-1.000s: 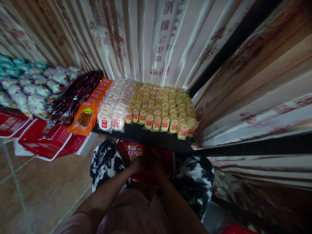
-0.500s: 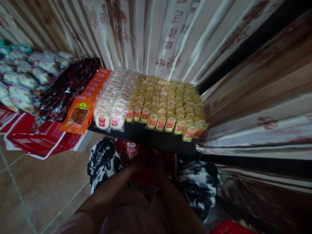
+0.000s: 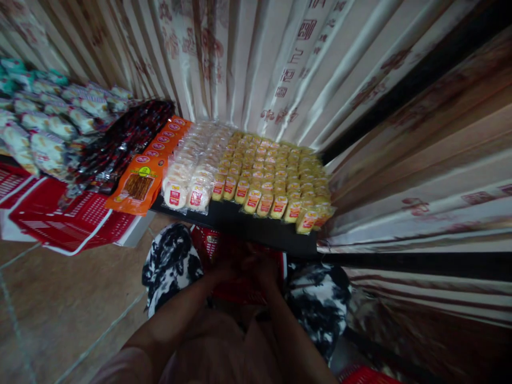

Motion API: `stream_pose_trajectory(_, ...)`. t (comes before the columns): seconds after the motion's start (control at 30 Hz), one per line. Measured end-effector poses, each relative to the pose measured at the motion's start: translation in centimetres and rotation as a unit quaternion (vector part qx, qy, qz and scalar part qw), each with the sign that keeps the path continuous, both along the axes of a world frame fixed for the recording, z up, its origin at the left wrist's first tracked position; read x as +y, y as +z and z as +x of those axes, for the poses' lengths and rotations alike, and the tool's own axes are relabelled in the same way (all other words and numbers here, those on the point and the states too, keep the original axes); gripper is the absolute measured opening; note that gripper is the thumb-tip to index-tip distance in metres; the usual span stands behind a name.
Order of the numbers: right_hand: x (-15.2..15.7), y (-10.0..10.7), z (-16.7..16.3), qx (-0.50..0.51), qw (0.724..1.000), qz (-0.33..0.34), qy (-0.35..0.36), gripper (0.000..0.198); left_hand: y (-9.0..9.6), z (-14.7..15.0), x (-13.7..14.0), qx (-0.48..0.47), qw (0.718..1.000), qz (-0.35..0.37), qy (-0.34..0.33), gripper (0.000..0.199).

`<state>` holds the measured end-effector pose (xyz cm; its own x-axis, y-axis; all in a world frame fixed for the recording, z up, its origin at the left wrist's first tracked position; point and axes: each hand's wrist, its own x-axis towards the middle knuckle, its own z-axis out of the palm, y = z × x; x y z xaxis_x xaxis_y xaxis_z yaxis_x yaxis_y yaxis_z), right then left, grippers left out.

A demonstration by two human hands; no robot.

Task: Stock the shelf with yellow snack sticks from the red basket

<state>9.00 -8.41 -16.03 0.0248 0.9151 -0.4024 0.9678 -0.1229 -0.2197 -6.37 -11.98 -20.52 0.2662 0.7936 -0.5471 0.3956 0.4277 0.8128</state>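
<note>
Both of my hands are down in a red basket [image 3: 248,293] between my knees, under the front edge of a black shelf [image 3: 256,226]. My left hand [image 3: 229,265] and my right hand [image 3: 262,268] are close together in deep shadow. Their fingers are too dark to make out, and so is anything they may hold. Just above them on the shelf stand rows of small yellow packaged cakes [image 3: 266,176] with red labels. To their left are rows of white round packaged cakes [image 3: 188,170].
Further left lie orange snack packets [image 3: 146,170], dark red-and-black packets [image 3: 124,144] and pale wrapped packs [image 3: 48,122]. A red basket with a white handle [image 3: 64,216] is below them. Pleated printed curtains [image 3: 248,64] hang behind the shelf. Another red basket [image 3: 368,375] shows at bottom right.
My right hand has moved slightly inward, and my hands are nearer each other in the basket. The view has shifted a little; the goods on the shelf look unmoved.
</note>
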Motion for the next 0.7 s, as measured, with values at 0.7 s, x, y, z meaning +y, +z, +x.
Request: stream_pose_trajectory(0.7,-1.3,7.0,-1.4,0.347,0.93,0.109,-0.042,0.043,8.7,-3.3,-1.8,-0.139,0.969,0.08,0.19,0.028)
